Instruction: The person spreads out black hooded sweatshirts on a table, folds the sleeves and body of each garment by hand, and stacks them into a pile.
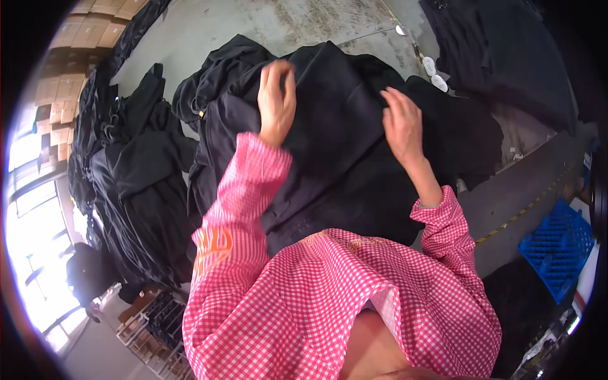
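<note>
Black garments [329,107] lie in a loose heap across the work surface in front of me. My left hand [277,104] is over the upper left part of the heap, with curved fingers and a gap between thumb and fingers. Over the right part, my right hand [402,126] has its fingers stretched out and slightly bent. Neither hand visibly grips the cloth; whether the fingertips touch it is hard to tell. Pink checked sleeves cover both arms.
More black garments [136,177] are piled on the left, and dark cloth [506,57] lies at the upper right. White round tags [438,83] sit beside the heap. A blue plastic crate [557,253] stands at the right, cardboard boxes [66,85] at the far left.
</note>
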The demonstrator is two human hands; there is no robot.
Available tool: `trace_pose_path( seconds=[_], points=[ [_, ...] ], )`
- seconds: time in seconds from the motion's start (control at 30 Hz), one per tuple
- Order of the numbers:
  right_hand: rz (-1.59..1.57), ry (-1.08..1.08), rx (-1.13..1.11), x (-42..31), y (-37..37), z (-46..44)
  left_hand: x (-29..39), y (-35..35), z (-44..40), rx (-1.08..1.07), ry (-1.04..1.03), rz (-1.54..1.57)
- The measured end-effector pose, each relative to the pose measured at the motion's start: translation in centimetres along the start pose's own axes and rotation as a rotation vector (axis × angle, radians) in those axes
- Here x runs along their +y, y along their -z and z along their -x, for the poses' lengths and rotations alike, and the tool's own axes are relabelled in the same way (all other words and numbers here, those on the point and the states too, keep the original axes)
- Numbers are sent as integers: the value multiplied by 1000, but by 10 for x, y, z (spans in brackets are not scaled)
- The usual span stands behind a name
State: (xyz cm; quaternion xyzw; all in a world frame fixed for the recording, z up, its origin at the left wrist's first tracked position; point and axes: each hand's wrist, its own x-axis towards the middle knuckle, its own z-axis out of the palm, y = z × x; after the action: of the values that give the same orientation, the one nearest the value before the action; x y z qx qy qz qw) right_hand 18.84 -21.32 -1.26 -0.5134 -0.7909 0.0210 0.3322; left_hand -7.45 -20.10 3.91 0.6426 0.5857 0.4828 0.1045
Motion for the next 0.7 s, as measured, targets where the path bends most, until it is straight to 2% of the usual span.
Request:
trace_pose_path(
  seconds=[0.07, 0.13, 0.17, 0.23, 0.3, 0.37, 0.4, 0.47, 0.53, 0.6, 0.67, 0.7],
  points=[
    [45, 147, -82, -23, -19, 2, -5, 44, 68, 52, -15, -97],
    [67, 322, -170, -40, -40, 4, -17, 81, 142, 58, 138, -334],
    [158, 238, -224, -19, -41, 8, -28, 83, 159, 58, 138, -334],
    [199, 290, -347, -18, -62, 19, -39, 136, 257, 161, 496, -495],
    [355, 346, -217, -7, -67, 33, -47, 152, 319, 156, 821, -569],
    [255, 413, -218, -24, -66, 31, -51, 146, 350, 210, 934, -416],
    [176, 443, -201, -41, -62, 29, -48, 148, 353, 234, 961, -423],
    [14, 490, -166, -83, -56, 31, -42, 155, 347, 290, 1008, -234],
    [-287, 596, -314, -136, -60, 42, -41, 156, 348, 322, 989, -253],
    [-447, 694, -516, -179, -56, 64, -43, 153, 345, 308, 899, -256],
    [-336, 735, -630, -189, -72, 100, -41, 161, 351, 302, 851, -265],
    [-300, 716, -692, -185, -79, 110, -39, 164, 352, 334, 924, -215]
  ],
)
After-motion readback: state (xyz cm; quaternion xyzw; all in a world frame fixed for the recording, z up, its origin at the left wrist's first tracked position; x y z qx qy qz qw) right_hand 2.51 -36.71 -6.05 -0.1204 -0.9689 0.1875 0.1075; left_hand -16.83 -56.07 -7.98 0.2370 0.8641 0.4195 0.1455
